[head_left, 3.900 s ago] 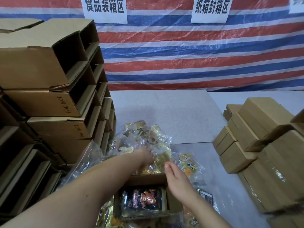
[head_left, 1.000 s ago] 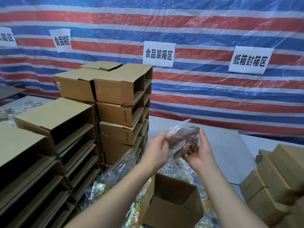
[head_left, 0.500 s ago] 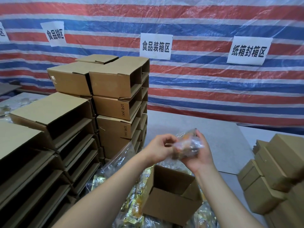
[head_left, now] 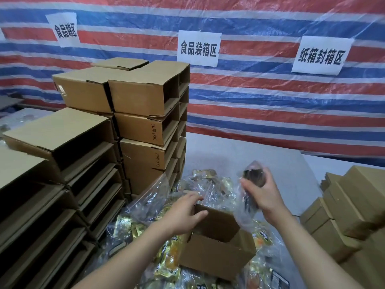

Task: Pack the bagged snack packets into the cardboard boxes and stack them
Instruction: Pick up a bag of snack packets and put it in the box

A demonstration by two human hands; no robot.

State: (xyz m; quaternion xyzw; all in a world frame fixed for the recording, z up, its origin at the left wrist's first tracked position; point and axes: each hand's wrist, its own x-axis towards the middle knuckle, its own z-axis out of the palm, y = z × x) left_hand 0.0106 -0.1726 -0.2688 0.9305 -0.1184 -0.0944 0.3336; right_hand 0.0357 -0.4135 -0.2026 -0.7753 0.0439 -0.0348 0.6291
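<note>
Far left: stacked boxes (head_left: pixel 62 155), plain brown corrugated card, lying on their sides with open ends toward the middle, in several tiers. A taller stack (head_left: pixel 145 113) stands just beside them, printed size marks on the side panels.

Centre low: a heap of loose snack packets (head_left: pixel 166 261), glossy yellow and gold foil, spilling from a crinkled clear plastic sack (head_left: pixel 152 197) on the grey table (head_left: pixel 260 159).

The left hand (head_left: pixel 183 213) rests on the raised rear flap of the open box (head_left: pixel 216 253), fingers loosely spread over the card edge, thumb toward the inside; it appears to steady the box. The box sits on the packet heap, tilted, mouth up, and looks empty from here.

Right of it, the right hand (head_left: pixel 264 195) grips a bagged snack packet (head_left: pixel 253 184) above and just right of the box mouth, fingers and thumb curled round its middle. Clear film, dark contents, loose film hanging below the palm.

Judgement: the packet is light and soft, the film slippery and creasing easily; contents may crush under a hard squeeze. Best held round the bulk, as now, not by the slack film. The card is stiff but flaps bend.

Far right: flat closed boxes (head_left: pixel 350 205), stacked, same brown card.
</note>
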